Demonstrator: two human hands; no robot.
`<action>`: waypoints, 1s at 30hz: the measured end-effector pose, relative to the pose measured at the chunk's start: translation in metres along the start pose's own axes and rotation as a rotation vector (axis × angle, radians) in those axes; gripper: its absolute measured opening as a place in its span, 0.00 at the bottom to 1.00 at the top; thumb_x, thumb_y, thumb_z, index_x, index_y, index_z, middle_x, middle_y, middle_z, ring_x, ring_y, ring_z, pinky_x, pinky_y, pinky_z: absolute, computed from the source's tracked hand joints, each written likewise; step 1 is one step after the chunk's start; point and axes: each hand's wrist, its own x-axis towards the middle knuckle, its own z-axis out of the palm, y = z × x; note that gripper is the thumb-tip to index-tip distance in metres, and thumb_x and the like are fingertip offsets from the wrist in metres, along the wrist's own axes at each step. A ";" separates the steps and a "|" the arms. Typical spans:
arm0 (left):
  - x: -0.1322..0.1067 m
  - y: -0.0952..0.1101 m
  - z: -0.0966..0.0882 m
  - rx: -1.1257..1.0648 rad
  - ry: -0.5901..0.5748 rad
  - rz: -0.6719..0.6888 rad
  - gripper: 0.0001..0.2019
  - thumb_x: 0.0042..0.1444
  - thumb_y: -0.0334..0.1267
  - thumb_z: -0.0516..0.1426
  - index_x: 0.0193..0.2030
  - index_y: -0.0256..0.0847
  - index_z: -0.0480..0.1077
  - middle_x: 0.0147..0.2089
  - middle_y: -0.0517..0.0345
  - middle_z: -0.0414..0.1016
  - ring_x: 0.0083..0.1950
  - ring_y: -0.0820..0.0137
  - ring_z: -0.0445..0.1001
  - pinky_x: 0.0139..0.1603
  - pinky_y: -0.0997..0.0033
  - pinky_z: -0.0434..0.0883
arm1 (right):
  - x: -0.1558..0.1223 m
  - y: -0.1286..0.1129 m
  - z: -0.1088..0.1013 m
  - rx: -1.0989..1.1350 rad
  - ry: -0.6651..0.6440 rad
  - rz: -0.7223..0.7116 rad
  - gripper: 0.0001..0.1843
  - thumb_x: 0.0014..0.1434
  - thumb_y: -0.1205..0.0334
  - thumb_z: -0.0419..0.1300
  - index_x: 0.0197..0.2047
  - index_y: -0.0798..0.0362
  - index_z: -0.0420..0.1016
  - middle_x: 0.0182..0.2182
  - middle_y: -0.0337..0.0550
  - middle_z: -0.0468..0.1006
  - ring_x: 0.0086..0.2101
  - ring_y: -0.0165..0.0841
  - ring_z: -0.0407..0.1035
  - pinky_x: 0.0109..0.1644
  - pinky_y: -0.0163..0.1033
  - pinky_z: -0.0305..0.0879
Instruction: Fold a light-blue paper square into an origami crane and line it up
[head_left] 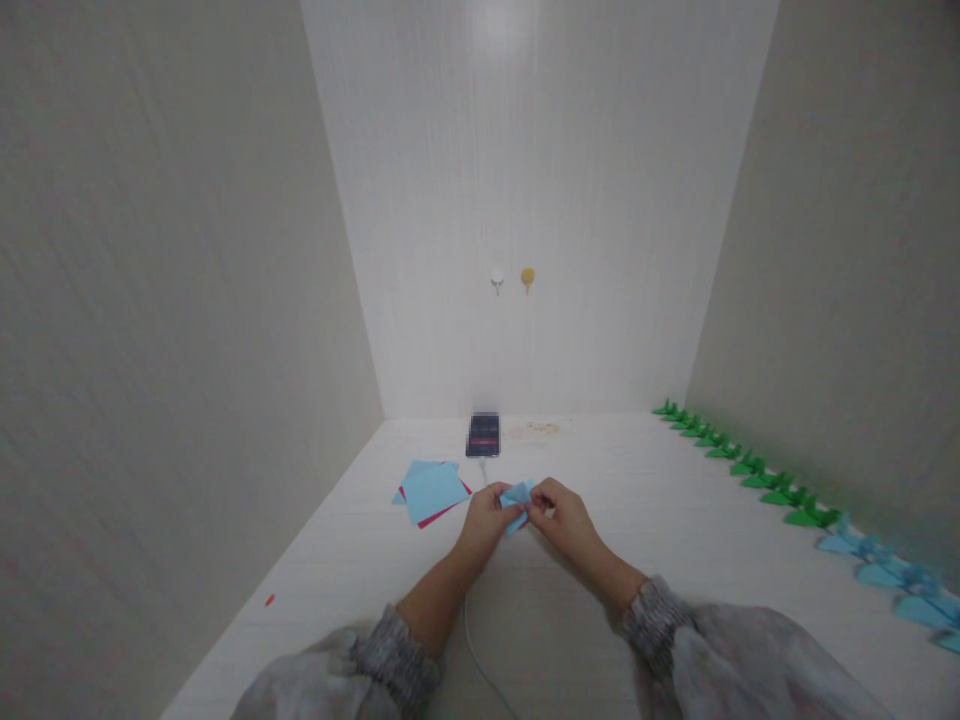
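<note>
A small piece of folded light-blue paper (pixel 515 494) is held up between both hands over the white table (pixel 360 620). My left hand (pixel 484 520) pinches its left side, with the thumb on the near face. On the right edge, the thumb and fingertips of my right hand (pixel 561 512) are closed on the same paper. The fingers partly cover the folds, so their exact shape cannot be made out. Left of my hands lies a loose stack of square paper sheets (pixel 433 492), light blue on top with red showing beneath.
A phone (pixel 483 436) lies near the back wall, and a white cable (pixel 471 640) runs from it under my hands. Several folded green paper figures (pixel 780 490) and light-blue ones (pixel 885 572) line the right wall. A small orange-red scrap (pixel 270 600) lies at left. Two hooks (pixel 528 276) are on the wall.
</note>
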 end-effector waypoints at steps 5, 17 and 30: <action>0.001 -0.011 0.000 0.191 -0.061 0.058 0.12 0.35 0.38 0.57 0.29 0.34 0.67 0.25 0.59 0.70 0.26 0.73 0.66 0.26 0.77 0.61 | 0.000 -0.002 0.000 -0.048 -0.064 -0.043 0.05 0.47 0.66 0.52 0.23 0.55 0.66 0.22 0.37 0.64 0.25 0.27 0.59 0.28 0.30 0.54; 0.002 -0.017 -0.001 0.157 -0.088 0.028 0.11 0.35 0.34 0.56 0.30 0.34 0.68 0.27 0.57 0.72 0.29 0.70 0.68 0.27 0.75 0.63 | -0.002 0.003 0.005 -0.077 -0.073 0.024 0.05 0.47 0.67 0.50 0.26 0.56 0.66 0.23 0.39 0.68 0.26 0.28 0.61 0.29 0.31 0.54; 0.000 -0.013 0.004 -0.015 -0.263 0.011 0.15 0.37 0.33 0.56 0.36 0.33 0.70 0.24 0.59 0.70 0.24 0.76 0.65 0.26 0.78 0.63 | -0.002 -0.003 0.000 -0.105 -0.029 0.085 0.07 0.42 0.68 0.50 0.26 0.55 0.68 0.23 0.39 0.70 0.26 0.29 0.62 0.28 0.31 0.55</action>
